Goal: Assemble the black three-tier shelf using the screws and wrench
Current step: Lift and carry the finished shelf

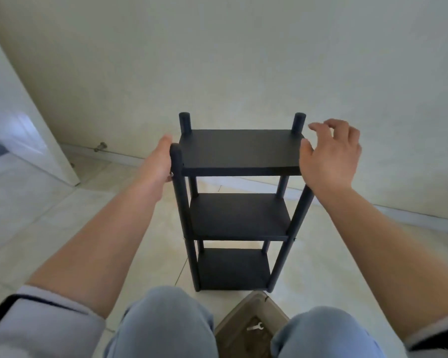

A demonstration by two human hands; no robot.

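The black three-tier shelf [239, 151] stands upright on the tiled floor in front of my knees, three boards joined by four round posts. My left hand [158, 164] lies flat against the near left post at the top tier, fingers straight. My right hand [329, 156] sits at the right edge of the top board, over the near right post, thumb at the board's edge and fingers loosely spread above it, gripping nothing. A small white wrench [255, 326] lies in a brown cardboard box [243, 316] between my knees. No screws show loose.
A pale wall stands close behind the shelf, with a baseboard along the floor. A white door [23, 130] hangs open at the left, with a metal door stop [100, 146] on the wall near it. My knees in light jeans fill the bottom of the view.
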